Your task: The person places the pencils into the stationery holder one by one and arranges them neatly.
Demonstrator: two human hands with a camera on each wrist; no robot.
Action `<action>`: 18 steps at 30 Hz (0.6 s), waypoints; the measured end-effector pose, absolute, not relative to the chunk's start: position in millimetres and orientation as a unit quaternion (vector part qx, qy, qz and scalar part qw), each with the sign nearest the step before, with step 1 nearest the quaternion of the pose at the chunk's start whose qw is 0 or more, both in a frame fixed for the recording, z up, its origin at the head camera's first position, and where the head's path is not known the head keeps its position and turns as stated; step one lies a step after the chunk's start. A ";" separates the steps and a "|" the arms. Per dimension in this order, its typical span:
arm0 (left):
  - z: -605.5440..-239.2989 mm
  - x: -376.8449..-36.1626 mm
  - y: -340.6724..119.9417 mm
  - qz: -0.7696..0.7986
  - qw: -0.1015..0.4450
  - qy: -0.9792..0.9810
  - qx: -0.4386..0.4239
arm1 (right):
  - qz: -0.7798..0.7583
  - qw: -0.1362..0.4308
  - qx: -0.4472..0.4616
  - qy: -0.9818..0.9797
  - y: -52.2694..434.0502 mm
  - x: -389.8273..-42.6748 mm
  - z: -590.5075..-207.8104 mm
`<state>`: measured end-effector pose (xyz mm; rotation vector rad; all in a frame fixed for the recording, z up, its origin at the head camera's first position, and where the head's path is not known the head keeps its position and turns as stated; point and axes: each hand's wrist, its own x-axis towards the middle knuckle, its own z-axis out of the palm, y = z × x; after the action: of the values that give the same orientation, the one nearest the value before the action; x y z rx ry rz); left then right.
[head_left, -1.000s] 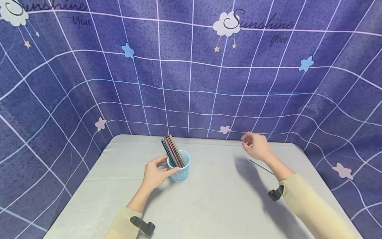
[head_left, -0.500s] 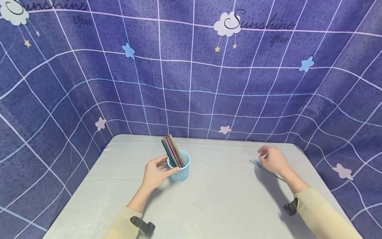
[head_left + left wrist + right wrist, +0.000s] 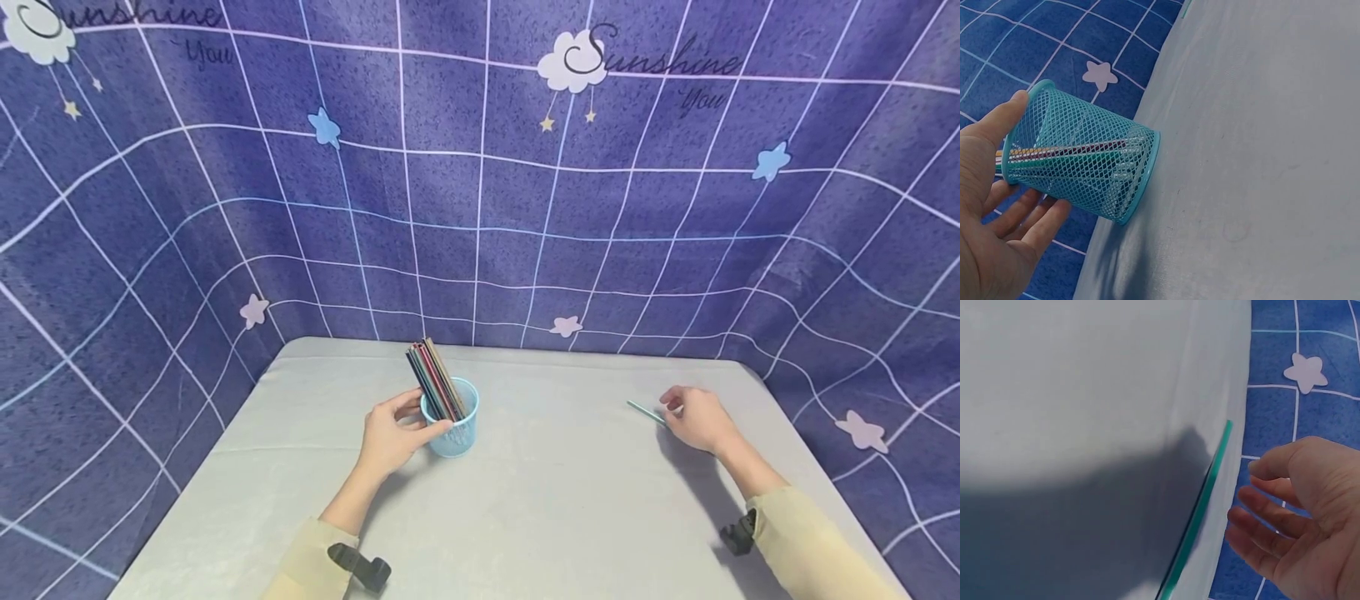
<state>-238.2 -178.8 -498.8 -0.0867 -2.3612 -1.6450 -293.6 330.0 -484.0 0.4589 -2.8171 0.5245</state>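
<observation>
Since the earlier frames the right hand [image 3: 696,418] has been lowered from mid-air at the far right to the bench [image 3: 562,500], directly over the green pencil [image 3: 643,411]. The left hand [image 3: 390,435] and the mesh pen cup [image 3: 452,429] are unchanged at centre. The cup is gripped by thumb and curled fingers [image 3: 1035,215]; colored pencils [image 3: 433,382] are seen leaning inside it. The right wrist view shows what the head view conceals: the right-hand fingers [image 3: 1266,515] are relaxed and spread, just beside the green pencil [image 3: 1200,512], apparently not touching it, though contact cannot be ruled out.
</observation>
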 end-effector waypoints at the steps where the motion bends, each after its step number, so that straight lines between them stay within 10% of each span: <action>1: -498.8 -238.2 -178.7 -0.564 0.132 -0.814 -0.029 | 0.177 0.116 0.154 -0.965 330.1 -292.5 -485.1; 18: -501.0 -239.2 -179.1 -0.567 0.129 -0.813 -0.029 | 0.151 0.094 0.140 -0.974 329.1 -288.0 -503.8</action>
<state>-239.2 -179.1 -501.0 -0.0832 -2.3647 -1.6480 -288.0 329.1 -503.8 0.4137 -2.8888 0.4476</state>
